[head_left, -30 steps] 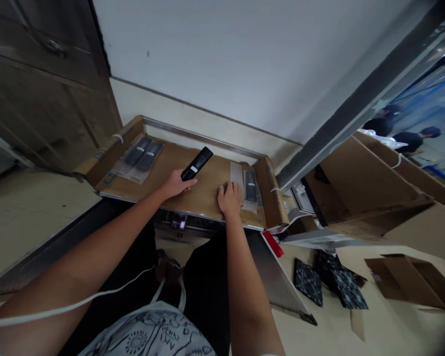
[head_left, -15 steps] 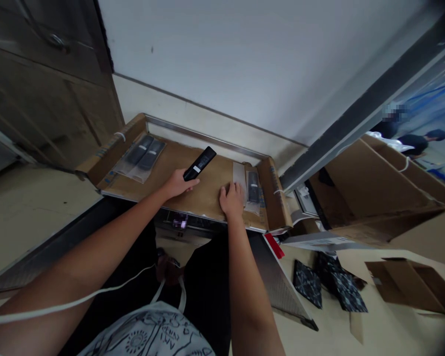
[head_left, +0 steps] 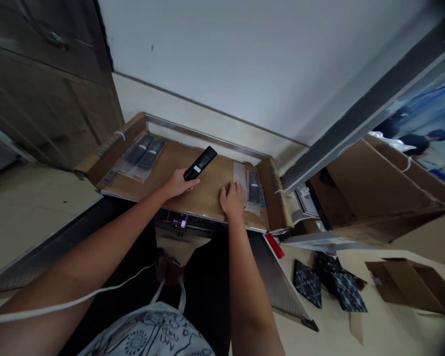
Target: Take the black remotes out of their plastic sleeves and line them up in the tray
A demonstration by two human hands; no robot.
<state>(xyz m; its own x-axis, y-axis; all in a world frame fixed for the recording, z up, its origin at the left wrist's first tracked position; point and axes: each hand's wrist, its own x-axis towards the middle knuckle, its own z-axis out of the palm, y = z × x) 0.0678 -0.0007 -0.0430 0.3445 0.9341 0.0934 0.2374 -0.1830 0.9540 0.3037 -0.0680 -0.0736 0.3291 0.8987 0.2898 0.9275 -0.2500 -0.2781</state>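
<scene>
My left hand [head_left: 178, 183] is closed around the lower end of a black remote control [head_left: 204, 160]. A white label and some faint print show on the remote's upward face, and it is held tilted above the cardboard. My right hand [head_left: 233, 199] lies with fingers stretched out on the cardboard surface [head_left: 203, 200], its fingertips at the lower end of a pale strip [head_left: 239, 173]. Just right of it is a clear bag [head_left: 253, 193] with a similar dark, labelled piece inside. Two more such pieces in clear bags [head_left: 143, 155] lie at the left.
Raised cardboard sides [head_left: 278, 193] bound the work surface left and right, with a wall [head_left: 215, 64] behind. A large open carton [head_left: 385, 193] stands at the right. Dark patterned packs [head_left: 330, 282] and a smaller carton [head_left: 408, 284] are on the floor. A person [head_left: 417, 141] is beyond.
</scene>
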